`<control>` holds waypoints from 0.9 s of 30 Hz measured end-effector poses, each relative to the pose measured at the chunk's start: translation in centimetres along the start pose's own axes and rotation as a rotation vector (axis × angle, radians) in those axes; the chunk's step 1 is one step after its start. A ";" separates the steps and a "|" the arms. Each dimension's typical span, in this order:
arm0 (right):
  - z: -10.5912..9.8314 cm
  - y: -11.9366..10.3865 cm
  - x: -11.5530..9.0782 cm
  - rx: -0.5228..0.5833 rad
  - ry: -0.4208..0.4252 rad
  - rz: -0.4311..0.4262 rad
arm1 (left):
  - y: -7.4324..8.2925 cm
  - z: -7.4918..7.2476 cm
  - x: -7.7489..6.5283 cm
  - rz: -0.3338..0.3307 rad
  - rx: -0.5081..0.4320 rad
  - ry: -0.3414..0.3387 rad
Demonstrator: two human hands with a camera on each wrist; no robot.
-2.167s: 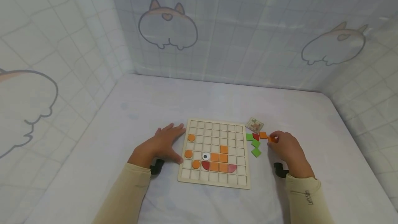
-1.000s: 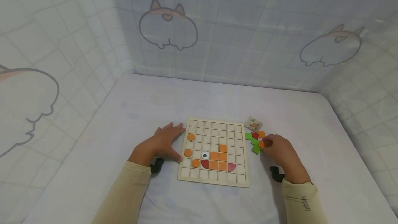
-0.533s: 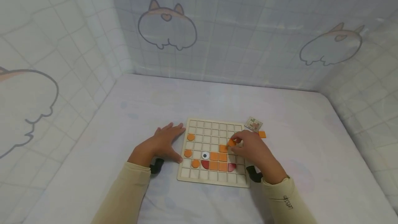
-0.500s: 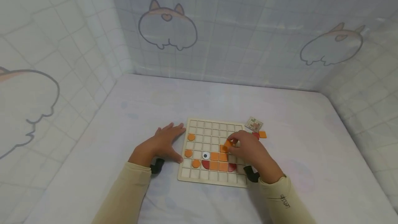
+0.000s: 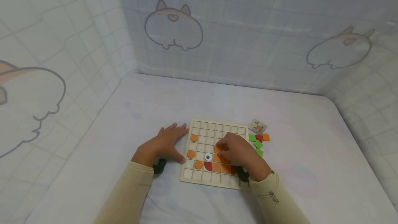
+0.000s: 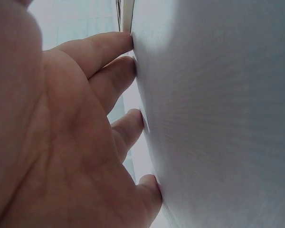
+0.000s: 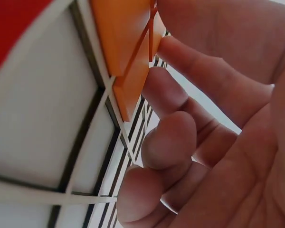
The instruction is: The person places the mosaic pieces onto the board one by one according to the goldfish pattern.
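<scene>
In the head view, a wooden grid board (image 5: 202,183) lies in the middle of the table. My right hand (image 5: 240,152) is over it, pinching an orange square tile (image 5: 218,148) at a cell above the other orange squares. The right wrist view has orange tiles (image 7: 130,90) seated in the grid beside my thumb and fingertips. Left of the board, my left hand (image 5: 164,145) rests with fingers spread, thumb at the board's edge. An eye disc (image 5: 208,157), a red quarter piece (image 5: 208,166) and orange round pieces (image 5: 194,138) sit on the board. My right hand partly covers other pieces.
Right of the board lie green tiles (image 5: 258,144), a red piece (image 5: 259,138) and one orange square (image 5: 265,137). A small pattern card (image 5: 257,127) lies behind them. Curtain-like walls with cartoon drawings surround the white table (image 5: 174,103).
My right hand picked up an orange square from beside the loose tiles and carried it left onto the board. My left hand has stayed at the board's left edge.
</scene>
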State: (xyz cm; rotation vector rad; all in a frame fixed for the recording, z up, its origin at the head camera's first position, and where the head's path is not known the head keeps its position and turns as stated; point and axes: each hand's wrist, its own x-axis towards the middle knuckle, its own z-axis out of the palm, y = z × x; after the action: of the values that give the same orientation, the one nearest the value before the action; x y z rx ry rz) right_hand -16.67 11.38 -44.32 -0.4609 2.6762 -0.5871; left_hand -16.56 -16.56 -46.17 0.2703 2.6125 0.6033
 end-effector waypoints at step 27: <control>-5.0 13.0 -2.0 0.027 0.140 0.268 | 0.4 0.0 -0.1 -0.011 0.011 -0.007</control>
State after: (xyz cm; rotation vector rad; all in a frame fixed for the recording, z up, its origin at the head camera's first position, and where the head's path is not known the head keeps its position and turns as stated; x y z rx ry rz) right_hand -20.05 24.98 -45.38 -0.0513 2.7936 -0.5924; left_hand -16.49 -16.22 -45.91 0.2613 2.6094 0.5828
